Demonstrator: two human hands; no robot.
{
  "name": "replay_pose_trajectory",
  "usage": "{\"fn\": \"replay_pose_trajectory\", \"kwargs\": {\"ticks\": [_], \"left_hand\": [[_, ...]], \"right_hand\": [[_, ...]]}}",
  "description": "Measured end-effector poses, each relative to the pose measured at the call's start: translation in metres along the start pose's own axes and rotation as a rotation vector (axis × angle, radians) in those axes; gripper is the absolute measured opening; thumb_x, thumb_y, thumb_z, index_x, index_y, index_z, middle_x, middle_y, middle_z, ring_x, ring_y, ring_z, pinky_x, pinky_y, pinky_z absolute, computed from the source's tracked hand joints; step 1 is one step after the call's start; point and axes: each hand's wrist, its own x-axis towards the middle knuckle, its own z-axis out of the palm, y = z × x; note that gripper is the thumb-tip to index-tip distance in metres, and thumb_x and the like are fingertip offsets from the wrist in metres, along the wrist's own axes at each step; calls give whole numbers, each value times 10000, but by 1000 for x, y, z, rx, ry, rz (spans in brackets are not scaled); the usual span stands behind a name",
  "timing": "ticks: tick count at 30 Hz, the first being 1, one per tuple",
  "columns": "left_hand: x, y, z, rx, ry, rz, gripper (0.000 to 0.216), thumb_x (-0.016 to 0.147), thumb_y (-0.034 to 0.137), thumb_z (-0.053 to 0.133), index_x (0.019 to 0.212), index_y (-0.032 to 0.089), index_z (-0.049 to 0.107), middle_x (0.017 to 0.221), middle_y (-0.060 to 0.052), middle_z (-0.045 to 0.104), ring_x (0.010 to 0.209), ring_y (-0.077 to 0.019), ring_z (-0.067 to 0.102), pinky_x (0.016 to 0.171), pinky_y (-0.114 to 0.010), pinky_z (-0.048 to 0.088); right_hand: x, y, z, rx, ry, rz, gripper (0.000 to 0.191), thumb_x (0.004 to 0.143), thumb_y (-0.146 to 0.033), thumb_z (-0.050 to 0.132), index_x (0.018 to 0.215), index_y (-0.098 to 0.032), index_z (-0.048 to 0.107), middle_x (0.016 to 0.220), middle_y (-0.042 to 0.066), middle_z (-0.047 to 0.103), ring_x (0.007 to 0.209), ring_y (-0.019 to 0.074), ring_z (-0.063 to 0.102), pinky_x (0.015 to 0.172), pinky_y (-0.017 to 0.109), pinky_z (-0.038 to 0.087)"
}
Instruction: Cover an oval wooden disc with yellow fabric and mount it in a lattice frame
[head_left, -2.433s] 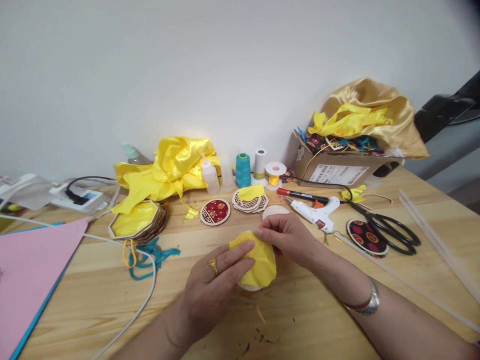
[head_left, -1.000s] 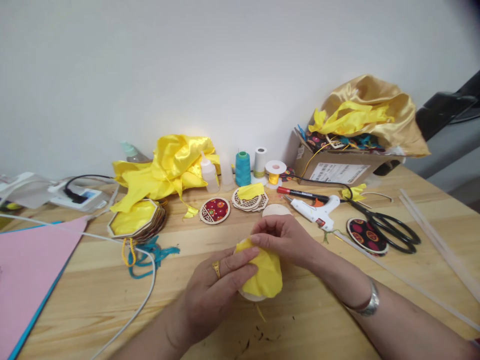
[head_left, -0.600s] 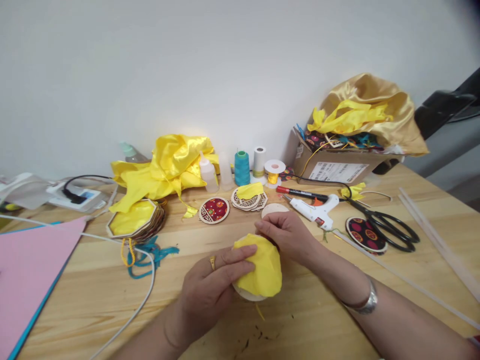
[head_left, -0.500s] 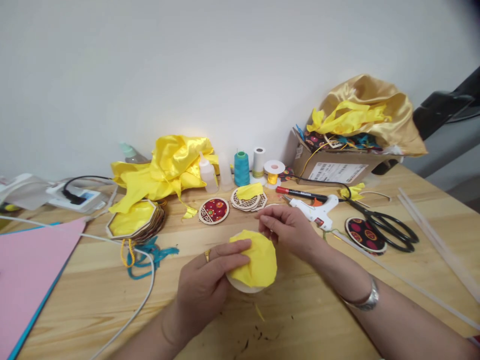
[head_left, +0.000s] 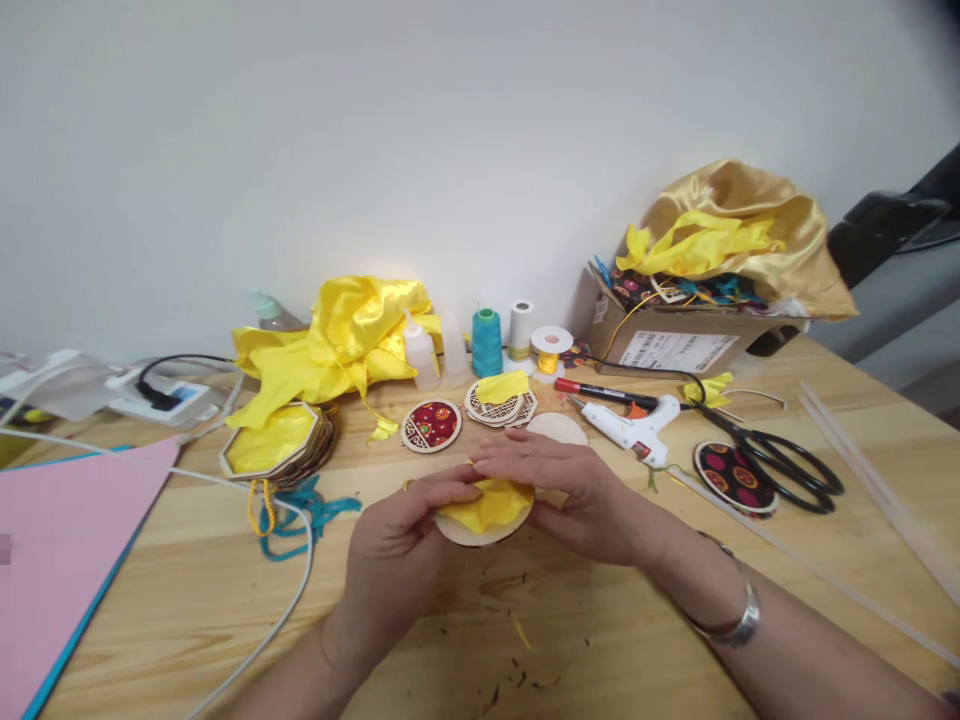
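A pale round disc (head_left: 474, 535) is held between both hands above the table, with yellow satin fabric (head_left: 491, 508) lying over its top. My left hand (head_left: 409, 530) grips the left edge, thumb on the fabric and the other fingers partly hidden. From the right, my right hand (head_left: 574, 495) closes over the far side, fingers across the fabric and thumb at the disc's right edge. Just beyond the hands lies a plain white disc (head_left: 559, 430), partly covered by the right fingers. A red patterned fabric disc (head_left: 432, 426) rests farther left.
A white glue gun (head_left: 634, 428), black scissors (head_left: 787, 460) and a dark patterned disc (head_left: 731, 475) lie at right. Stacked octagonal frames (head_left: 274, 445) stand at left under bunched yellow satin (head_left: 337, 340). Behind are a teal thread spool (head_left: 487, 342) and a cardboard box (head_left: 675, 345).
My right hand has moved left and down onto the yellow fabric and disc, its fingers now over the far side. The disc has tilted and shifted slightly left.
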Motion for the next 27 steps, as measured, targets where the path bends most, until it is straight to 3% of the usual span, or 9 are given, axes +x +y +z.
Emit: {"fn": "replay_pose_trajectory", "kwargs": {"ticks": [10, 17, 20, 24, 27], "left_hand": [[-1, 2, 2, -34, -22, -35, 399, 674, -40, 619, 857, 295, 735, 924, 71, 763, 851, -100, 715, 776, -136, 549], [-2, 2, -1, 42, -47, -50, 300, 712, 18, 592, 861, 234, 736, 886, 3, 769, 764, -154, 724, 703, -228, 591], [0, 2, -3, 85, -35, 2, 247, 749, 63, 613, 879, 239, 727, 908, -11, 763, 815, -154, 708, 737, -247, 575], [4, -1, -4, 136, 4, 85, 172, 740, 121, 678, 843, 252, 721, 898, -22, 747, 846, -172, 669, 803, -330, 539], [6, -2, -2, 51, 24, 30, 122, 726, 141, 694, 807, 231, 704, 958, -44, 739, 931, -198, 659, 875, -384, 516]], "right_hand": [[-3, 5, 4, -14, 94, -52, 338, 856, -26, 530, 1111, -211, 652, 1144, 46, 689, 1055, 111, 638, 1032, 338, 432], [-5, 6, 6, 12, 123, 9, 283, 875, -106, 547, 1092, -231, 678, 1072, 50, 719, 1002, 133, 668, 936, 292, 508], [-6, 6, 5, 51, 117, 95, 280, 877, -132, 539, 1098, -229, 680, 1080, 49, 716, 974, 148, 678, 855, 271, 540], [-6, 2, 4, 58, 89, 287, 225, 880, -201, 557, 1040, -228, 713, 869, 8, 753, 725, 128, 680, 650, 213, 525], [-4, -1, 4, 85, 71, 352, 210, 883, -235, 556, 1005, -222, 726, 781, -8, 725, 676, 118, 629, 618, 201, 477]]}}
